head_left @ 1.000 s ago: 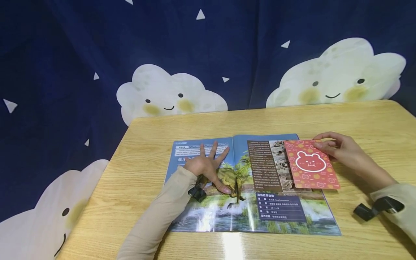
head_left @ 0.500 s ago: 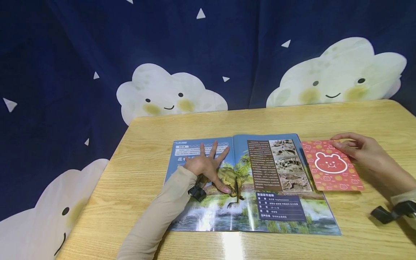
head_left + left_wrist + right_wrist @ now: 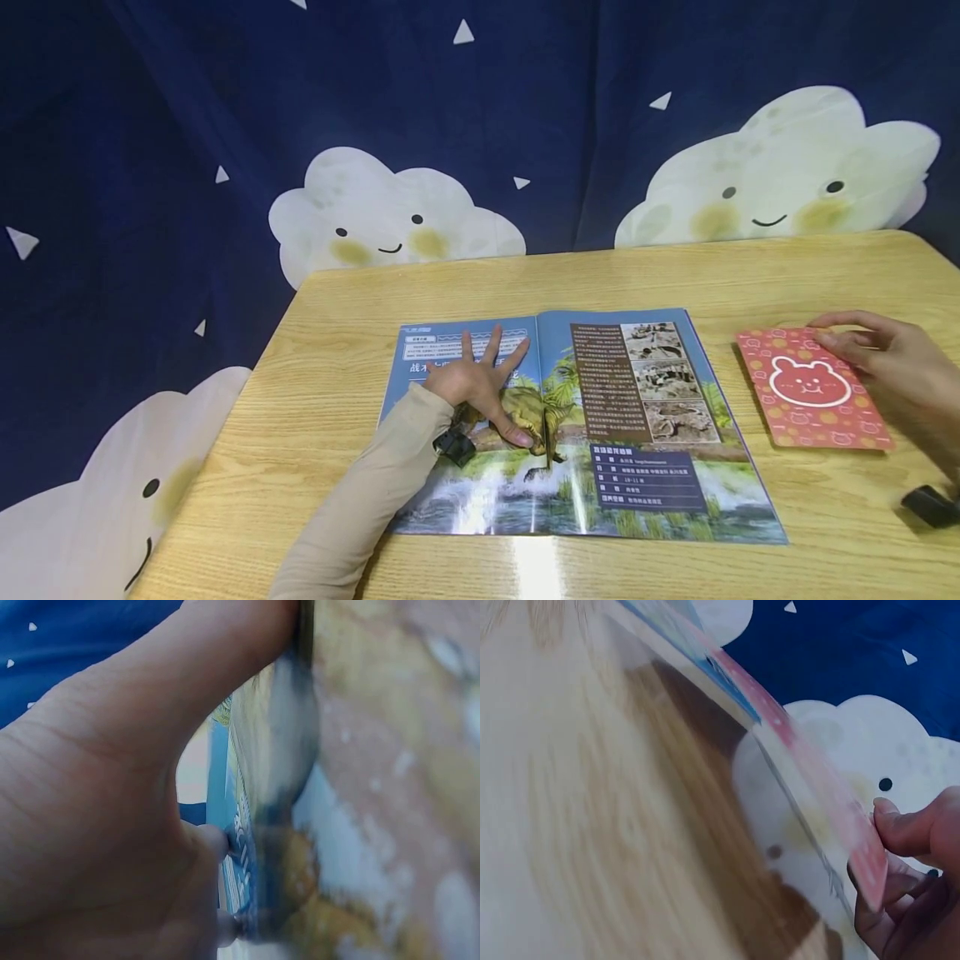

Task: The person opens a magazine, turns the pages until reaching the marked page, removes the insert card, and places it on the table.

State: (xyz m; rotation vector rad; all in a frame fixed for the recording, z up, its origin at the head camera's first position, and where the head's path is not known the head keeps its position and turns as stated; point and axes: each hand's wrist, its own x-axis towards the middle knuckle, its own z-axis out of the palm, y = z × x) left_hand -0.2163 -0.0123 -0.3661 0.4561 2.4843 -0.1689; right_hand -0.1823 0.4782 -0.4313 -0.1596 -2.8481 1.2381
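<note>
An open magazine (image 3: 660, 492) with a dinosaur picture lies flat on the wooden table. Across its left page my left hand (image 3: 480, 387) rests with fingers spread and straight, the thumb near the centre fold. In the left wrist view the thumb (image 3: 172, 675) lies against the glossy page. To the right of the magazine, my right hand (image 3: 877, 354) pinches a red card (image 3: 813, 421) with a white-outlined bear face by its upper right corner. The right wrist view shows the card (image 3: 810, 765) edge-on above the table, between thumb and curled fingers.
The light wooden table (image 3: 322, 367) extends around the magazine. Behind it hangs a dark blue curtain (image 3: 562, 100) printed with smiling clouds. Light glares off the lower part of the magazine and the table's front.
My right hand has carried the red card rightward, off the magazine's right page and over the bare table. The photos beneath it now show. My left hand has stayed in place.
</note>
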